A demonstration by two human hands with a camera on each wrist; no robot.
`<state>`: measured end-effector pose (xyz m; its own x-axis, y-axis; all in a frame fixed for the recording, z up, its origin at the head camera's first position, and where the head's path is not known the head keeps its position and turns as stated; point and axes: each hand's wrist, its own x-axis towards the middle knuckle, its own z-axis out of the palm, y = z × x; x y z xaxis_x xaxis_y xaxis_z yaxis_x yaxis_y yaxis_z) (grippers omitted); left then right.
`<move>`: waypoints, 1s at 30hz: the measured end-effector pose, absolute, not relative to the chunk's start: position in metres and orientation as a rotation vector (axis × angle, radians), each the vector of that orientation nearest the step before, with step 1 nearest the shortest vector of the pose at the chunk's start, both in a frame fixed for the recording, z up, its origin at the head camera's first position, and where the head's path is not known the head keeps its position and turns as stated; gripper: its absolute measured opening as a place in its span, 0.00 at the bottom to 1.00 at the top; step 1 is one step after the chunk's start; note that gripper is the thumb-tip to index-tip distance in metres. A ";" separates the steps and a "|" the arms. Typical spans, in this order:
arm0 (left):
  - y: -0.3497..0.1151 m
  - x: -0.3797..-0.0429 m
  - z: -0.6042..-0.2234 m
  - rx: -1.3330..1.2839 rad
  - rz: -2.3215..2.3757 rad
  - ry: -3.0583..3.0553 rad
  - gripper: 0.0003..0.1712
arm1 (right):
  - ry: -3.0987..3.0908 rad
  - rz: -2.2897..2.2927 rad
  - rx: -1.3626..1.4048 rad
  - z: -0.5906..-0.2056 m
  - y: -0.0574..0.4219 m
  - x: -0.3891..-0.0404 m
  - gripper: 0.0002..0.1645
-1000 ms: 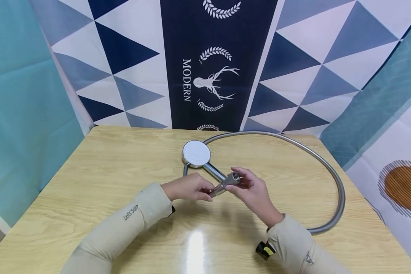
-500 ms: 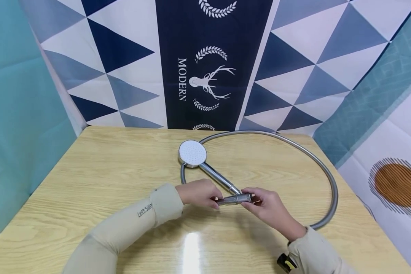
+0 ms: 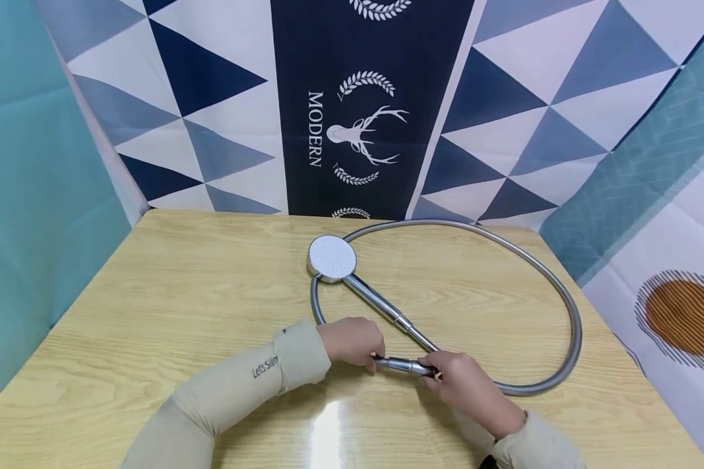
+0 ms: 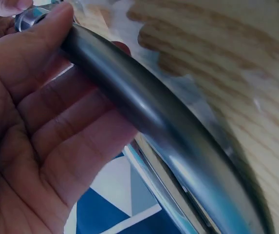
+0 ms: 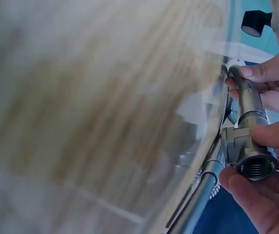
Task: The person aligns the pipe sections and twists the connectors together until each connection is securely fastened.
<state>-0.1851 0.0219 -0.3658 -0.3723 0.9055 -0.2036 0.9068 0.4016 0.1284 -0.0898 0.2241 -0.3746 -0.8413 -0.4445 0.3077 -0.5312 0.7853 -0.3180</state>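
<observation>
A hand shower (image 3: 332, 257) with a round white face lies on the table, its chrome handle (image 3: 375, 296) slanting toward me. The grey metal hose (image 3: 573, 332) runs from the handle's lower end and loops round behind the shower. My left hand (image 3: 352, 342) pinches the hose (image 4: 149, 112) between thumb and fingers close to its other end. There a metal fitting (image 5: 241, 109) joins it, with a side bracket and an open threaded mouth (image 5: 257, 166). My right hand (image 3: 463, 384) holds this fitting by thumb and fingertips, around the threaded end.
The wood-grain table (image 3: 199, 280) carries the hose loop on the right, reaching almost to its back edge. A patterned cloth (image 3: 346, 117) hangs behind, and teal cloth (image 3: 53, 176) hangs at the left.
Both hands have moved toward me and to the right with the fitting, lowering it from beside the handle. The threaded mouth has turned away from the head view. The shower stays lying there.
</observation>
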 end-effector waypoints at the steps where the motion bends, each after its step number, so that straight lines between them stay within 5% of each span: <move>1: 0.022 -0.184 -0.366 1.584 -0.019 2.424 0.10 | -2.761 0.567 0.770 -0.376 0.223 -0.089 0.12; 25: 0.022 -0.181 -0.372 1.472 -0.011 2.475 0.07 | -3.036 0.534 0.865 -0.374 0.211 -0.101 0.21; 28: 0.012 -0.187 -0.367 1.435 0.091 2.498 0.10 | -3.046 0.504 0.853 -0.367 0.218 -0.102 0.18; 30: -0.002 -0.194 -0.363 1.430 0.239 2.520 0.15 | -3.014 0.467 0.799 -0.361 0.223 -0.103 0.24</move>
<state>-0.1944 -0.0018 -0.3626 -0.4953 0.8602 -0.1214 0.8220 0.5093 0.2548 -0.1031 0.2230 -0.3608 -0.8713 -0.4864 0.0647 -0.4832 0.8275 -0.2859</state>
